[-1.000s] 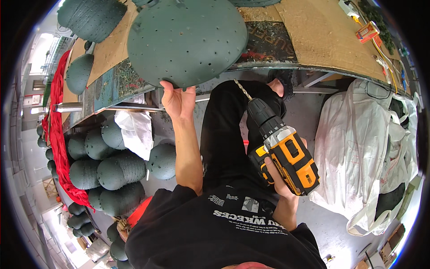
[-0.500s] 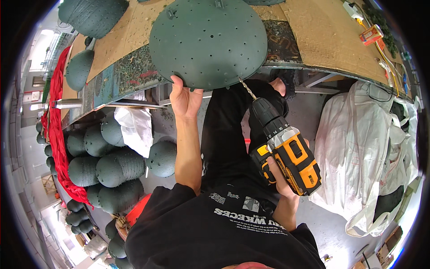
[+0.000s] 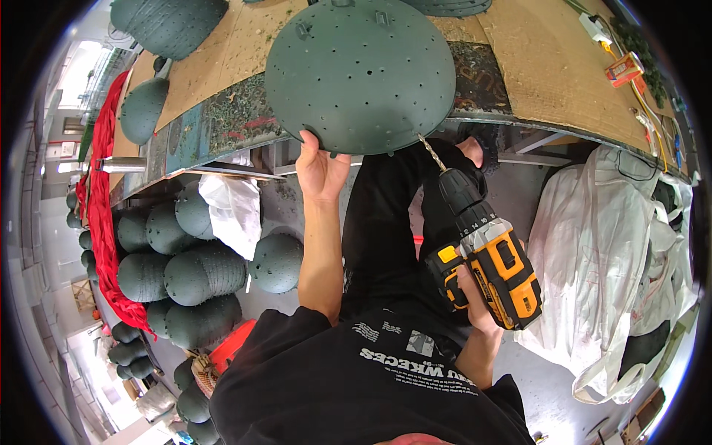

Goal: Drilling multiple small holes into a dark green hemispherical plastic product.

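Note:
A dark green plastic dome dotted with small holes rests at the near edge of the workbench. My left hand grips its near rim, thumb outside and fingers curled beneath, partly hidden. My right hand is wrapped round the handle of a yellow and black cordless drill. The long drill bit points up and left, its tip at the dome's near right rim; whether it touches, I cannot tell.
Stacked green domes lie below the bench at left, beside a white bag. More domes stand on the bench. A red cloth hangs at left. Large white sacks fill the right, below cables and a small red box.
The whole scene has shifted slightly right and down in view. My left hand still holds the dome's rim, and the drill tip remains by its near right edge.

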Available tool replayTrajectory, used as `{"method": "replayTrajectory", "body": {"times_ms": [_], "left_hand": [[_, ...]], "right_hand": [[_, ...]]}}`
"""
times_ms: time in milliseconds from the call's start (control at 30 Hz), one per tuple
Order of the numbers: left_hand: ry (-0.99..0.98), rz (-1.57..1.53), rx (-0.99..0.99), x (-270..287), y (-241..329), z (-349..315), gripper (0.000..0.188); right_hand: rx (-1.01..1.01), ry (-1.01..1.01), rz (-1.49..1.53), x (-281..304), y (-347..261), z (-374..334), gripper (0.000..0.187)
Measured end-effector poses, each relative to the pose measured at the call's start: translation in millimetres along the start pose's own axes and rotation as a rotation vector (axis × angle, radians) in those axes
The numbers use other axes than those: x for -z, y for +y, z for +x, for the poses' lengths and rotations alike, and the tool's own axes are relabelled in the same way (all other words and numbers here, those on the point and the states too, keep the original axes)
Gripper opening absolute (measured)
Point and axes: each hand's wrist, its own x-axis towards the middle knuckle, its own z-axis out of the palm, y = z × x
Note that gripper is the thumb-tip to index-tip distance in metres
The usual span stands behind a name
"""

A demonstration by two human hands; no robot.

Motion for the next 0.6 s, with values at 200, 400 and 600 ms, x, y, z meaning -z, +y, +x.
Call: {"method": "replayTrajectory", "body": {"times_ms": [200,400,600], "left_hand": [[-0.020,0.053,-0.008,4.3,0.2,-1.1,0.045],[0.013,0.048,-0.005,2.4,-1.9,-2.6,0.045],[0.008,0.044,-0.006,-0.5,-1.3,-5.0,0.045]], "right_hand": [[0.025,0.005,-0.012,3.0,8.2,-3.5,0.048],[-0.096,0.008,0.045,8.0,15.9,-14.0,0.049],[-0.158,0.015,0.059,11.2,19.1,-15.4,0.047]]}}
